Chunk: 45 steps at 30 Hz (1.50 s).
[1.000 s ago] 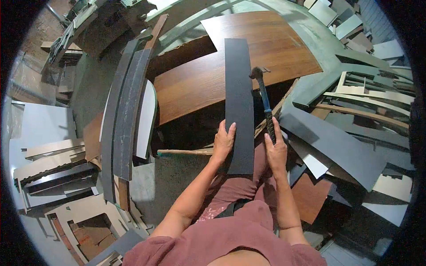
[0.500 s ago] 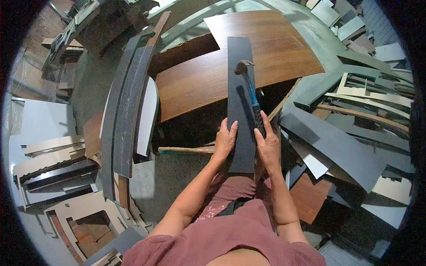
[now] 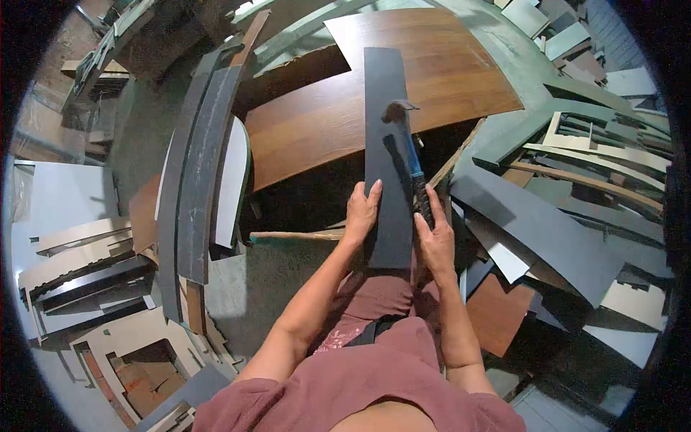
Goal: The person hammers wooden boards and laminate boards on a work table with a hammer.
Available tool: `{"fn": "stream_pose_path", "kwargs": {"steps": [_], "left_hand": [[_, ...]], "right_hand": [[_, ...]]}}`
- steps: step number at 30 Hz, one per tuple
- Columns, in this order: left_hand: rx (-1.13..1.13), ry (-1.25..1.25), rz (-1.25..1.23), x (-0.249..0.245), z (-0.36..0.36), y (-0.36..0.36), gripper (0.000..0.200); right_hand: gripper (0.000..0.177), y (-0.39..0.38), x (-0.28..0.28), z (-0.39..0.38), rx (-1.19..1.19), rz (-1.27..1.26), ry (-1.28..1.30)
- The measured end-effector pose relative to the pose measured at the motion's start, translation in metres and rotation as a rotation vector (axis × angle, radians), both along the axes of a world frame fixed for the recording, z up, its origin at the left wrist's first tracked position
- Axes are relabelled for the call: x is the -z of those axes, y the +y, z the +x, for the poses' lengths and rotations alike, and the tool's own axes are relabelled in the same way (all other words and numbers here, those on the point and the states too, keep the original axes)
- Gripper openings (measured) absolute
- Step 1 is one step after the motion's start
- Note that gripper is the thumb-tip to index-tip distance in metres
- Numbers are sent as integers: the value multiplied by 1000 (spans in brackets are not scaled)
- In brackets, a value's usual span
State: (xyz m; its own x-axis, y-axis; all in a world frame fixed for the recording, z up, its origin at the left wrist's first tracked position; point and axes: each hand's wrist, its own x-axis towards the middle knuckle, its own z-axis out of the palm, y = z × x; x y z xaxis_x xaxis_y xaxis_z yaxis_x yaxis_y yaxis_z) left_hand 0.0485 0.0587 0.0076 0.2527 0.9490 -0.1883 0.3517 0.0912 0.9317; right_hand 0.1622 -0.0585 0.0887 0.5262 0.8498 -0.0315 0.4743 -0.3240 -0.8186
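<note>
A long dark grey board strip (image 3: 384, 108) runs from my lap up over a wood-grain panel (image 3: 446, 79). My left hand (image 3: 360, 212) lies flat on the strip's left edge near its lower end, fingers stretched out. My right hand (image 3: 434, 234) grips the black and blue handle of a hammer (image 3: 407, 147). The hammer's head rests over the strip about halfway up, with its shadow falling on the board.
Curved dark boards (image 3: 198, 173) lean at the left. A wooden stick (image 3: 295, 235) lies on the floor beside my left hand. Grey, white and brown offcuts (image 3: 547, 223) are piled at the right, and pale cut panels (image 3: 79, 266) at the far left.
The hammer swung from beside the strip's right edge to over the strip. My right hand shifted left with it. My left hand stayed on the strip.
</note>
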Motion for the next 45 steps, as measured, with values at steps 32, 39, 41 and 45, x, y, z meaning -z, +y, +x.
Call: {"fn": "stream_pose_path", "kwargs": {"steps": [32, 39, 41, 45], "left_hand": [[-78, 17, 45, -1, 44, 19, 54], [12, 17, 44, 1, 22, 2, 48], [100, 75, 25, -7, 5, -13, 46], [181, 132, 72, -2, -7, -16, 47]], "right_hand": [[53, -1, -2, -10, -60, -28, 37], [54, -27, -12, -5, 3, -17, 141], [53, -43, -13, 1, 23, 70, 39], [54, -73, -15, 10, 77, 92, -64]]}}
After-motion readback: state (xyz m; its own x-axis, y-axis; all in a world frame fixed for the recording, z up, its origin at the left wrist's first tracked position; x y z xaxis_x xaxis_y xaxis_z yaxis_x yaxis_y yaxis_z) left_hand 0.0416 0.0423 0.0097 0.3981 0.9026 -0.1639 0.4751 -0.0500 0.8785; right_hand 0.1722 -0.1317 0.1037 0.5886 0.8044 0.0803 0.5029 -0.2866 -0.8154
